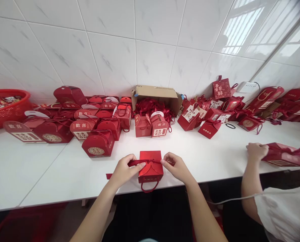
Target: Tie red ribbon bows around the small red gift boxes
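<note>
A small red gift box (151, 174) lies at the table's front edge, its cord handle hanging toward me. Across its top runs a dark red ribbon (150, 161) with a knot or crossing near the middle. My left hand (127, 168) pinches the ribbon at the box's left side, and a loose ribbon end shows below that hand. At the right side, my right hand (175, 166) has its fingers closed on the other part of the ribbon. Both hands are close against the box.
Several red gift boxes (98, 144) stand to the left, near a red basket (8, 107) of sweets. A cardboard box (156, 90) of ribbons leans by the wall. Tagged boxes (190, 117) stand right of it. A co-worker's hand (257, 151) holds a ribboned box (282, 155) at right.
</note>
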Demonstrator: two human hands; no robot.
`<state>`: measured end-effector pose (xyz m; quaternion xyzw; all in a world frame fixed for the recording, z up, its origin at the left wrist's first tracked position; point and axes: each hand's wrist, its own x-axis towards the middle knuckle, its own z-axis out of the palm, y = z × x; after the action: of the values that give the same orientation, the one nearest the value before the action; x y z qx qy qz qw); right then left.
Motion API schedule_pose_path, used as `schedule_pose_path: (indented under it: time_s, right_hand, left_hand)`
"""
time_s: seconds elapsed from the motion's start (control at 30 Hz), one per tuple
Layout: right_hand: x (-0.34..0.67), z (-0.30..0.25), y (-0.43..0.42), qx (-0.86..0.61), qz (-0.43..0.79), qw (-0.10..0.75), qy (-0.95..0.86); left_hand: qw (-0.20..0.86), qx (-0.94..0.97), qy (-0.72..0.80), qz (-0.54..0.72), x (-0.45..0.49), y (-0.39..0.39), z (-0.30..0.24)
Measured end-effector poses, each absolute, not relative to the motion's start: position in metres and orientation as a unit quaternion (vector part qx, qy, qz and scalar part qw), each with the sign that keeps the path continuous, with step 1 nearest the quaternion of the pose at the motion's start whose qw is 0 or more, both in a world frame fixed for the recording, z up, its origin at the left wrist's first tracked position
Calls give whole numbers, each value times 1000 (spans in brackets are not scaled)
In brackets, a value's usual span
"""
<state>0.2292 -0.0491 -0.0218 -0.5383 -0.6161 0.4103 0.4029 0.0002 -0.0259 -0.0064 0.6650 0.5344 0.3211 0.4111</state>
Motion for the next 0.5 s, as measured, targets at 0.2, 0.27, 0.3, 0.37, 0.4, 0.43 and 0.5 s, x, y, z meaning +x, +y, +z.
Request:
schedule_pose_path:
  time_s: [0.2, 0.27, 0.3, 0.37, 0.4, 0.43, 0.5]
  right_hand:
    - [232, -17, -49, -571, 370, 365, -635]
    - [233, -19, -47, -584, 360, 367, -628]
    - [234, -19, -47, -589, 355, 370, -624]
    - [236, -19, -45, -596, 348, 372, -620]
    - [237, -19, -45, -598, 347, 371, -620]
    - [238, -18, -44, -599, 347, 369, -620]
    - [239, -16, -44, -601, 346, 368, -620]
  left_hand:
    - [393, 671, 545, 313, 1, -26, -7]
    - [382, 672, 553, 312, 0, -25, -8]
    - [376, 672, 557, 311, 0, -25, -8]
    - [370, 671, 565, 306, -1, -24, -7]
    - [370, 671, 567, 302, -2, -24, -6]
    - [371, 671, 568, 299, -2, -24, -5]
    - [376, 671, 567, 297, -2, -24, -4]
